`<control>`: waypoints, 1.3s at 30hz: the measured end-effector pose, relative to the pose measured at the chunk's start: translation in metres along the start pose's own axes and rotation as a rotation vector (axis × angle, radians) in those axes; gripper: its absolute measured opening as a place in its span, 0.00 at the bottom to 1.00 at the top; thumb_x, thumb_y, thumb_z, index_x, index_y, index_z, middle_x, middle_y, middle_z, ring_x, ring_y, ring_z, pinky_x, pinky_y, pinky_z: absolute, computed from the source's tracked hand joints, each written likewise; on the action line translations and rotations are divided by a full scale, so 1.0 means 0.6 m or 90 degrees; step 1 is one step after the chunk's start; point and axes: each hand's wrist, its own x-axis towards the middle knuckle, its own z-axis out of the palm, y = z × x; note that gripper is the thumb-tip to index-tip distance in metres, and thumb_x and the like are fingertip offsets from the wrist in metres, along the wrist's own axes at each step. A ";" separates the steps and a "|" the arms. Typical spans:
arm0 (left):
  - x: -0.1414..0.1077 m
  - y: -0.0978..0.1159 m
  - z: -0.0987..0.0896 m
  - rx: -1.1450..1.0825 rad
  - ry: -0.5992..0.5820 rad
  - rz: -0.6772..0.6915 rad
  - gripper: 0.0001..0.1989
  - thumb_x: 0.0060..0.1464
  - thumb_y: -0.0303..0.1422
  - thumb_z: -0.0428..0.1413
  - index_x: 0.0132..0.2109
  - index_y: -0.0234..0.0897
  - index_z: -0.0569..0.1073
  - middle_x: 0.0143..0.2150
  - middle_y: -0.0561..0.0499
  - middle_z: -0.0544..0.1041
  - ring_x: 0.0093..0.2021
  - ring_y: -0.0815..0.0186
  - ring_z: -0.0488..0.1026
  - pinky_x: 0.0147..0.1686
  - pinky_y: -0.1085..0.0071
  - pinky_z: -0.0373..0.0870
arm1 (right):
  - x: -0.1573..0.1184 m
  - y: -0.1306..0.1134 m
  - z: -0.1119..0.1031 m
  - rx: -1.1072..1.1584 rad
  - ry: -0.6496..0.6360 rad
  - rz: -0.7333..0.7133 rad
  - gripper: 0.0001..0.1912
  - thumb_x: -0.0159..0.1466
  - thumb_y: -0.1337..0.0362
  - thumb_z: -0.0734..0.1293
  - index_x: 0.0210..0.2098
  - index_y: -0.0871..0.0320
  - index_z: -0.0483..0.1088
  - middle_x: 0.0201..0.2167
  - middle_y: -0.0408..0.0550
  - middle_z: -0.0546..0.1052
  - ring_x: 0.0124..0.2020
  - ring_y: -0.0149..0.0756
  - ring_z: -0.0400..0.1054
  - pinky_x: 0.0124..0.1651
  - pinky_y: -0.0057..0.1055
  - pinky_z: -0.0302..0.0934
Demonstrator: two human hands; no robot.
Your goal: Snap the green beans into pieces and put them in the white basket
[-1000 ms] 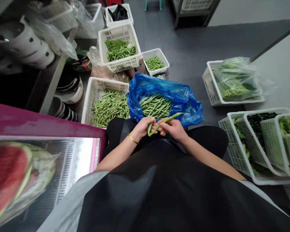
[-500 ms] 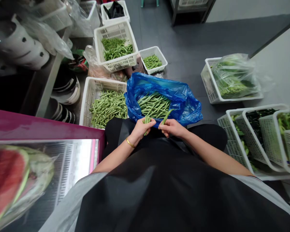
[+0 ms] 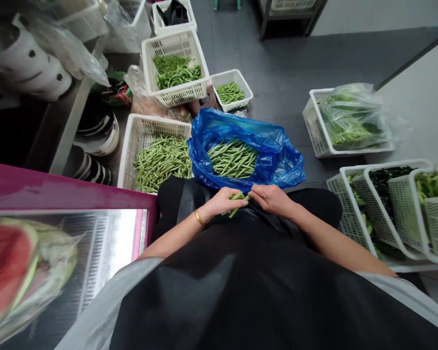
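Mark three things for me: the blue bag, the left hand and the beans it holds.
Blue bag [image 3: 282, 163], head view: on its crumpled side wall.
Left hand [image 3: 221, 201], head view: on the back of the hand.
Held beans [image 3: 237, 196], head view: on the upper visible pieces.

Looks like restaurant kitchen or grocery back room, can't tell which. White crates [image 3: 180, 95] of green beans [image 3: 164, 163] and greens [image 3: 354, 119] lining grey floor's [image 3: 281, 73] edges, cut watermelon [image 3: 5, 265] in lit magenta-framed case [image 3: 76, 187], round vessels [image 3: 104, 141] stacked below metal shelf's [image 3: 73, 119] edge.
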 end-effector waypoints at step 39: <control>0.037 -0.054 -0.040 -0.581 0.145 -0.177 0.09 0.44 0.31 0.60 0.27 0.31 0.68 0.13 0.60 0.58 0.12 0.78 0.54 0.13 0.79 0.52 | 0.251 0.083 -0.014 -0.435 -0.024 0.005 0.18 0.67 0.68 0.52 0.47 0.63 0.69 0.42 0.60 0.71 0.40 0.40 0.68 0.36 0.30 0.57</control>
